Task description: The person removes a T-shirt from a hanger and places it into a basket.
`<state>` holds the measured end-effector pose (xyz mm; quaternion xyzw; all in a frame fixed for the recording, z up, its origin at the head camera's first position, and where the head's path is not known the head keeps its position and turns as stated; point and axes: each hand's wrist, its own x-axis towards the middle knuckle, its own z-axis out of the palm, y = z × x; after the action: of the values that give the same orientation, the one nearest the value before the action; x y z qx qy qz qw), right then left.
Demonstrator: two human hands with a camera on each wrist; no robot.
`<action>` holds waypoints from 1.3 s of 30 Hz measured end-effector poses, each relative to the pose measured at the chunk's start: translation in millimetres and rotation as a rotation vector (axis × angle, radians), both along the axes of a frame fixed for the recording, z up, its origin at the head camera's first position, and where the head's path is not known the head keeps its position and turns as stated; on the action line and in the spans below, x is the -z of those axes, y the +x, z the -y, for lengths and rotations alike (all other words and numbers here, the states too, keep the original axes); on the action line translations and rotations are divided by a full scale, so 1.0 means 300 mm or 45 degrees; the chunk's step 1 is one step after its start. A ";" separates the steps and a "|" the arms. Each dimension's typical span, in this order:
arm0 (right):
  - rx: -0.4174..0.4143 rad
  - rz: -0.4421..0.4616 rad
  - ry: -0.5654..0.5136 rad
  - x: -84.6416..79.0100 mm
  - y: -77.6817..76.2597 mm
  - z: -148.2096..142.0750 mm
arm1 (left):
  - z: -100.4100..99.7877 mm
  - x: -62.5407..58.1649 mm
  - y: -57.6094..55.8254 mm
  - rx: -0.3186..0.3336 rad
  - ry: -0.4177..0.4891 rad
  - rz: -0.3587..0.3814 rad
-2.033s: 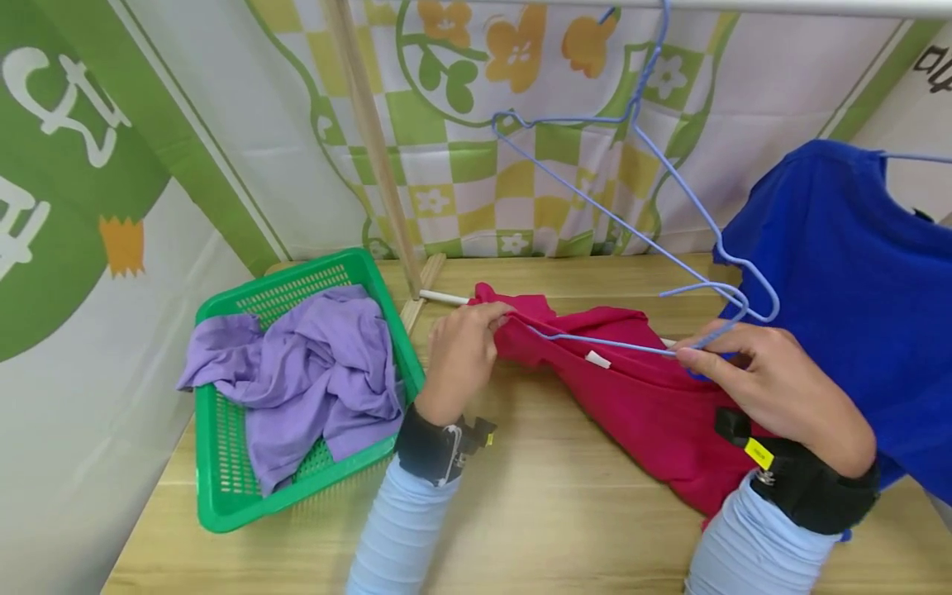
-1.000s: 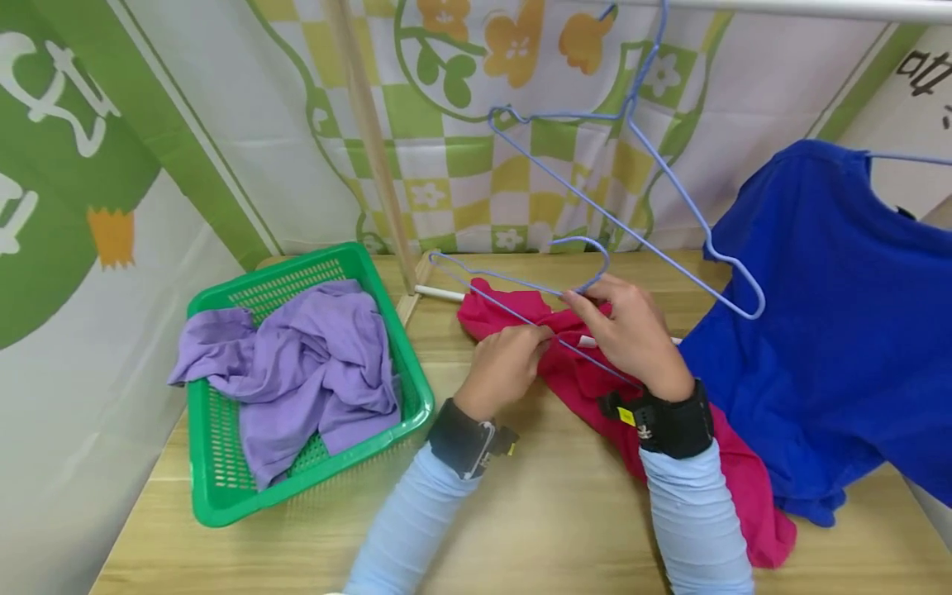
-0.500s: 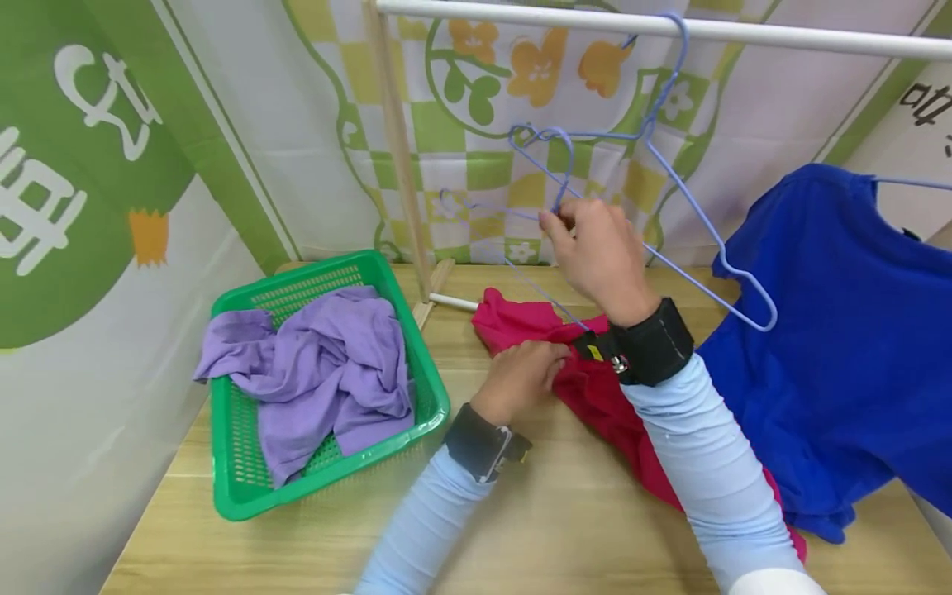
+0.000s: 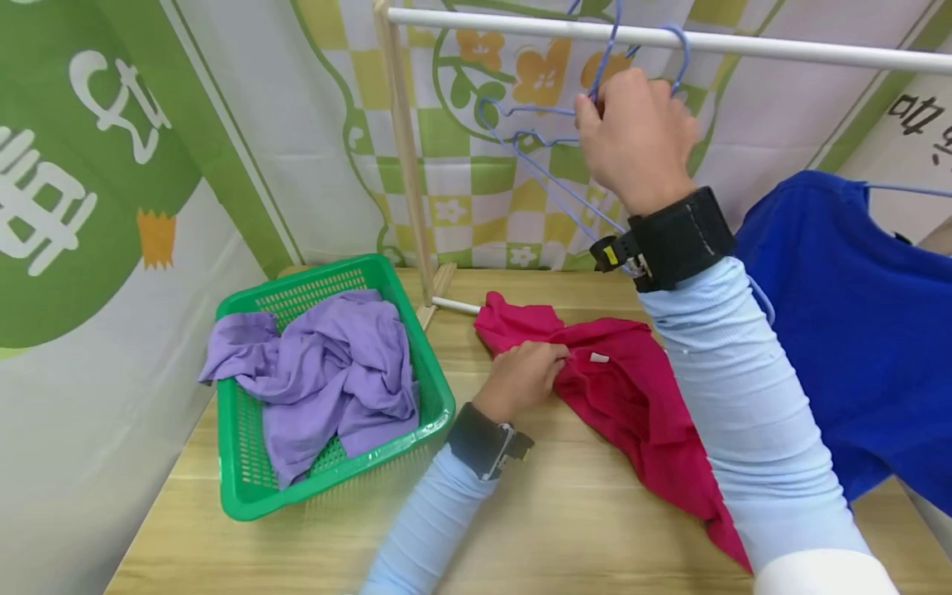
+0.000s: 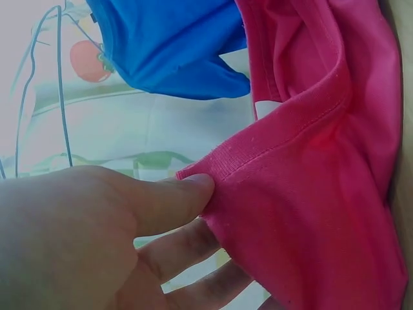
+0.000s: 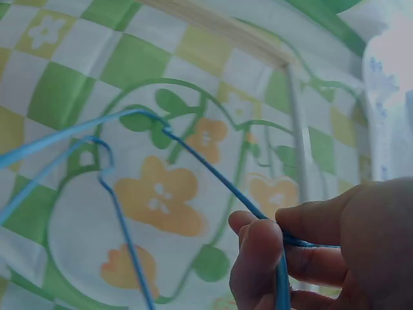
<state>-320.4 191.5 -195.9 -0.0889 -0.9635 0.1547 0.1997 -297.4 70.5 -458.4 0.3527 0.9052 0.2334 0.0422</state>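
My left hand (image 4: 524,376) pinches the neckline edge of a crimson T-shirt (image 4: 625,397) that lies crumpled on the wooden table. In the left wrist view, the thumb presses on the ribbed collar (image 5: 277,139) while the other fingers go behind the fabric. Up by the white rail (image 4: 506,26), my right hand (image 4: 640,136) grips a blue wire hanger (image 4: 604,58) just below its hook; no clothing is on this hanger. A second bare blue hanger (image 4: 680,49) hangs from the rail right behind that hand. The right wrist view shows the fingers around the held hanger's neck (image 6: 248,206).
A green basket (image 4: 229,463) holding a purple garment (image 4: 335,364) stands at the left. A royal blue T-shirt (image 4: 840,297) hangs on a hanger at the right. The rack's wooden post (image 4: 405,149) rises behind the basket, with a patterned curtain (image 4: 476,215) at the back.
The right hand has pulled the hanger out of the crimson T-shirt and lifted it to the rail. The left hand has shifted right along the collar, then stayed there.
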 end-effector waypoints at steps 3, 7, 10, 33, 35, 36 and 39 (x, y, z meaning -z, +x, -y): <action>0.009 0.079 -0.007 0.011 -0.030 -0.014 | -0.013 0.004 0.001 0.007 -0.002 0.010; -0.008 0.131 0.000 0.039 -0.049 -0.028 | -0.025 0.011 0.004 0.016 0.018 0.035; -0.019 0.136 0.020 0.053 -0.043 -0.030 | -0.026 0.019 0.002 0.007 0.043 0.046; -0.241 0.647 0.279 0.726 0.554 -0.389 | -0.066 0.088 -0.049 -0.190 0.057 -0.008; -0.217 0.709 0.232 0.790 0.551 -0.423 | -0.070 0.101 -0.063 -0.187 0.050 0.038; -0.214 0.719 0.219 0.817 0.547 -0.434 | -0.075 0.108 -0.072 -0.176 0.043 0.074; -0.227 0.693 0.201 0.879 0.530 -0.443 | -0.109 0.130 -0.098 -0.126 0.000 0.193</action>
<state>-161.4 324.4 -459.5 -0.0264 -0.9947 0.0667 -0.0740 -326.8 103.1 -497.5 0.2889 0.9157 0.2613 0.0991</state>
